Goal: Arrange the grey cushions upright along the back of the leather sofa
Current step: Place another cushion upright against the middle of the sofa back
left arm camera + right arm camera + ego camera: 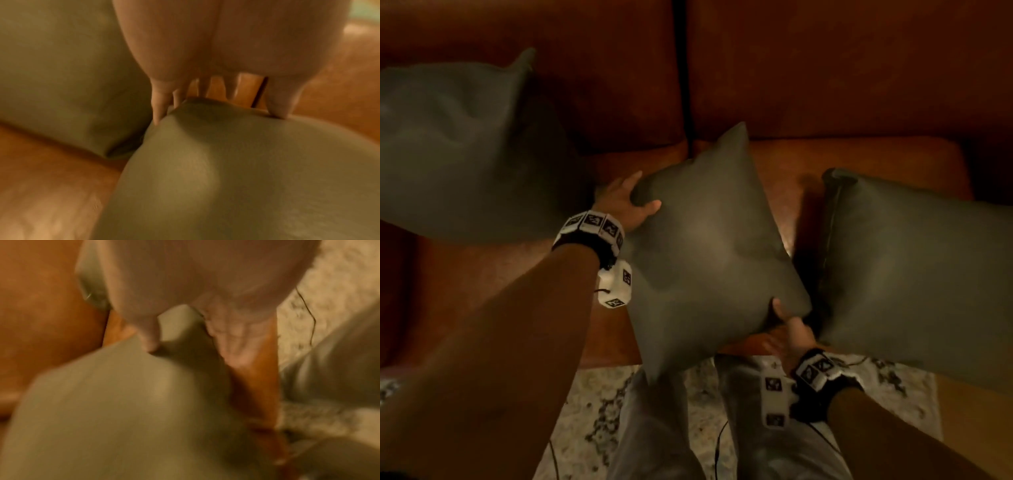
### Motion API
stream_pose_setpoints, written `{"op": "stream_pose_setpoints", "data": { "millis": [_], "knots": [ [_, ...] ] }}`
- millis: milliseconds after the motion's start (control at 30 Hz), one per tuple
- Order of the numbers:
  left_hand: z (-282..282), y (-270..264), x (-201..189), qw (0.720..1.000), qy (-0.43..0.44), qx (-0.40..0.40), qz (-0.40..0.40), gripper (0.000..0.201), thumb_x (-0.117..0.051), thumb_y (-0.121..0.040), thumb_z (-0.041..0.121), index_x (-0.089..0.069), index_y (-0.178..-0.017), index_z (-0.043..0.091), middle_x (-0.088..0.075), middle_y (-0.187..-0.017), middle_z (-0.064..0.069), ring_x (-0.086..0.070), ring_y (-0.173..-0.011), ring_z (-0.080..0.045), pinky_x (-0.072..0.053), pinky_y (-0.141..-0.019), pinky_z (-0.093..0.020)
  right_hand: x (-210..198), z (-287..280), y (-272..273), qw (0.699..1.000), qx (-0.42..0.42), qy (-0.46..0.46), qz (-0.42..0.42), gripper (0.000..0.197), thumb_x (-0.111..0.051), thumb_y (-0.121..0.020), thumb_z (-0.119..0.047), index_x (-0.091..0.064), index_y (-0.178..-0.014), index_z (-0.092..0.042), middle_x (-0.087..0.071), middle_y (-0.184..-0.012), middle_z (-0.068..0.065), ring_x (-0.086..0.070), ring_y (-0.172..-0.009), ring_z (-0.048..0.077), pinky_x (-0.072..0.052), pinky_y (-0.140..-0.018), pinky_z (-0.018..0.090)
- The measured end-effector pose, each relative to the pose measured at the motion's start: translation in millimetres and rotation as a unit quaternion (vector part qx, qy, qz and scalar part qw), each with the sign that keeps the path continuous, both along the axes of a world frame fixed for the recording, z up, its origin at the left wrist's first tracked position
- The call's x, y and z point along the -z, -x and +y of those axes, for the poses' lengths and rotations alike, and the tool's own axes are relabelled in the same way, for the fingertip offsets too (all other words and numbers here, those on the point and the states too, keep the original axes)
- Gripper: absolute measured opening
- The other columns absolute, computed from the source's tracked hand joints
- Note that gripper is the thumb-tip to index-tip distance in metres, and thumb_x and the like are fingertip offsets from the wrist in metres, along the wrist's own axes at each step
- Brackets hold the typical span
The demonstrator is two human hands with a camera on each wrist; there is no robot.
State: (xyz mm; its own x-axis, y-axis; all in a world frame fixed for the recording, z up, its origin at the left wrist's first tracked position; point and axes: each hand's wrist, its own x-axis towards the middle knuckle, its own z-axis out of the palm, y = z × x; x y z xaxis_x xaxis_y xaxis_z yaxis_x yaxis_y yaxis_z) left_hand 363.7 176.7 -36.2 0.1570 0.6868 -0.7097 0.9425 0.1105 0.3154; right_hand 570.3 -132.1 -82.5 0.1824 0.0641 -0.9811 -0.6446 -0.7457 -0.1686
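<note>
Both hands hold the middle grey cushion [709, 246] tilted like a diamond above the brown leather sofa seat [784, 161]. My left hand [626, 202] grips its upper left corner, thumb on the front face; the same cushion [246, 178] fills the left wrist view below that hand [216, 110]. My right hand [787, 325] pinches the lower right corner, seen close in the right wrist view on the cushion [123, 410] under the hand [185, 344]. A second grey cushion [458, 150] leans against the sofa back [842, 68] on the left. A third cushion [914, 267] lies tilted on the seat's right side.
A vertical seam [683, 78] splits the sofa back into two parts. A pale patterned rug [592, 404] covers the floor in front of the sofa, where my legs in grey trousers [767, 428] stand. Thin cables [717, 445] hang near my legs.
</note>
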Motion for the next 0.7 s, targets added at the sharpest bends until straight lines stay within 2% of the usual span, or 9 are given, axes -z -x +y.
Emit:
{"op": "stream_pose_setpoints", "data": {
  "millis": [67, 167, 300, 400, 467, 533, 600, 633, 700],
  "knots": [
    [-7, -2, 0, 0.999, 0.029, -0.022, 0.024, 0.079, -0.048, -0.081, 0.069, -0.014, -0.149, 0.046, -0.007, -0.165, -0.008, -0.015, -0.151, -0.035, -0.017, -0.123, -0.047, 2, 19, -7, 0.996, 0.042, -0.042, -0.061, 0.117, -0.086, -0.045, -0.067, -0.045, -0.144, -0.020, -0.053, -0.146, 0.006, -0.054, -0.129, 0.031, -0.039, -0.112, 0.054],
    [-49, 11, -8, 0.996, 0.022, -0.066, 0.057, 0.071, -0.038, -0.090, 0.065, -0.017, -0.152, 0.036, -0.025, -0.161, -0.016, -0.029, -0.144, -0.042, -0.024, -0.119, -0.048, -21, 47, -22, 0.982, 0.001, -0.053, -0.180, 0.118, -0.084, -0.043, -0.070, -0.045, -0.144, -0.023, -0.054, -0.139, 0.000, -0.053, -0.126, 0.026, -0.042, -0.110, 0.051],
    [-105, 55, 0, 0.976, 0.129, -0.137, 0.113, 0.061, -0.032, -0.097, 0.052, -0.041, -0.144, 0.015, -0.043, -0.151, -0.020, -0.046, -0.133, -0.042, -0.035, -0.114, -0.045, -35, 65, -41, 0.962, -0.149, -0.029, -0.229, 0.076, -0.074, -0.074, -0.055, -0.049, -0.136, -0.021, -0.059, -0.135, 0.008, -0.056, -0.122, 0.032, -0.043, -0.108, 0.045],
    [-101, 65, 4, 0.977, 0.112, -0.139, 0.120, 0.052, -0.029, -0.102, 0.034, -0.047, -0.137, 0.002, -0.046, -0.147, -0.025, -0.046, -0.133, -0.041, -0.035, -0.114, -0.044, -28, 79, -63, 0.960, -0.166, 0.017, -0.226, 0.081, -0.070, -0.075, -0.060, -0.046, -0.138, -0.015, -0.056, -0.139, 0.014, -0.054, -0.125, 0.038, -0.042, -0.108, 0.046],
    [-80, 53, 5, 0.981, 0.054, -0.177, 0.055, 0.053, -0.031, -0.101, 0.039, -0.040, -0.144, 0.010, -0.040, -0.153, -0.020, -0.041, -0.138, -0.039, -0.030, -0.117, -0.043, -23, 91, -72, 0.962, -0.141, 0.026, -0.232, 0.090, -0.072, -0.071, -0.063, -0.043, -0.139, -0.012, -0.055, -0.140, 0.016, -0.054, -0.125, 0.038, -0.041, -0.109, 0.048],
    [-54, 44, 15, 0.962, 0.079, -0.258, -0.046, 0.076, -0.042, -0.085, 0.067, -0.037, -0.147, 0.023, -0.036, -0.157, -0.011, -0.037, -0.142, -0.035, -0.026, -0.120, -0.044, -14, 104, -75, 0.970, -0.097, 0.008, -0.223, 0.100, -0.077, -0.065, -0.061, -0.038, -0.143, -0.013, -0.053, -0.142, 0.015, -0.053, -0.126, 0.039, -0.041, -0.109, 0.052],
    [-33, 49, 43, 0.929, 0.116, -0.336, -0.103, 0.117, -0.054, -0.045, 0.094, -0.044, -0.143, 0.030, -0.045, -0.153, -0.003, -0.044, -0.137, -0.032, -0.030, -0.118, -0.048, -17, 119, -73, 0.973, -0.086, -0.012, -0.215, 0.110, -0.080, -0.057, -0.061, -0.033, -0.147, -0.019, -0.051, -0.145, 0.014, -0.050, -0.130, 0.038, -0.039, -0.110, 0.055],
    [-26, 46, 42, 0.916, 0.121, -0.363, -0.119, 0.127, -0.058, -0.033, 0.096, -0.047, -0.140, 0.028, -0.050, -0.149, -0.002, -0.049, -0.133, -0.031, -0.034, -0.115, -0.049, -22, 128, -71, 0.971, -0.092, -0.024, -0.221, 0.109, -0.079, -0.058, -0.061, -0.031, -0.148, -0.023, -0.049, -0.147, 0.012, -0.049, -0.131, 0.038, -0.038, -0.111, 0.055],
    [-15, 40, 27, 0.910, 0.097, -0.378, -0.138, 0.123, -0.061, -0.039, 0.091, -0.047, -0.140, 0.022, -0.053, -0.144, -0.004, -0.052, -0.130, -0.033, -0.037, -0.113, -0.050, -39, 146, -71, 0.961, -0.110, -0.054, -0.249, 0.101, -0.077, -0.064, -0.059, -0.029, -0.148, -0.032, -0.048, -0.148, 0.009, -0.047, -0.132, 0.037, -0.037, -0.112, 0.055]
  ]
}}
